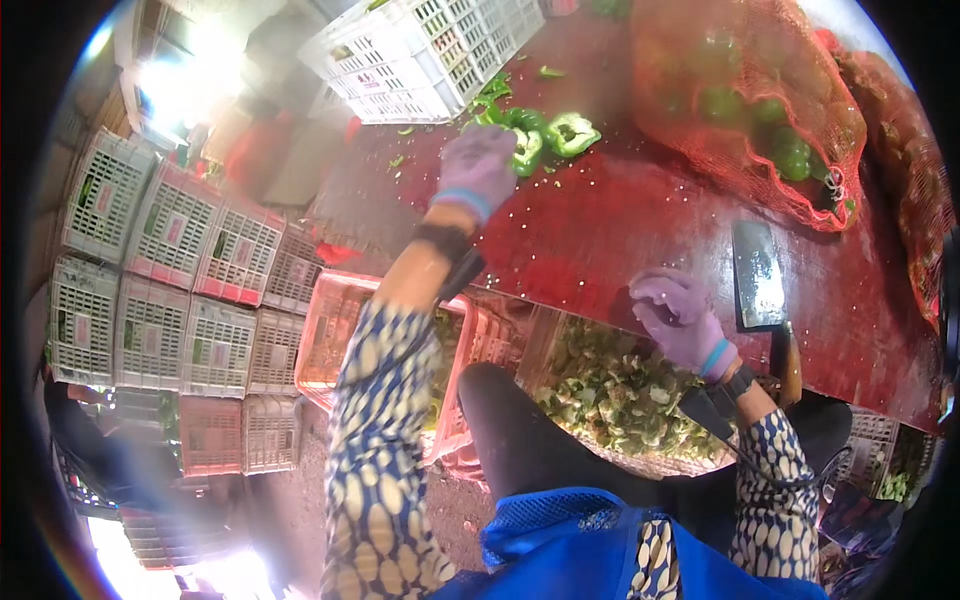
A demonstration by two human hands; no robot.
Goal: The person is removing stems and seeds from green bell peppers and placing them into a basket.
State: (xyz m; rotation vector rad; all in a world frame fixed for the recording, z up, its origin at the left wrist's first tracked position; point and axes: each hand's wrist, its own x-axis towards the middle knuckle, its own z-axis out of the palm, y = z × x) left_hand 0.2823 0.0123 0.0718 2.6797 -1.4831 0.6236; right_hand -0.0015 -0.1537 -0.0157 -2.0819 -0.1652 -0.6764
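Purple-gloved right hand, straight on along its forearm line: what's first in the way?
Across the red tabletop, probably the cut green bell pepper pieces beside the purple-gloved left hand. Depth is unclear: the right hand may be high enough to pass over them.

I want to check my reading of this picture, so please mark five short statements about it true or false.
1. The left hand is at cut green peppers. True.
2. The right hand holds the cleaver. False: the cleaver lies on the table, apart from that hand.
3. A white crate stands on the table. True.
4. The gloves are orange. False: they are purple with blue cuffs.
5. The red mesh bag beyond the cleaver is empty. False: green vegetables show inside it.
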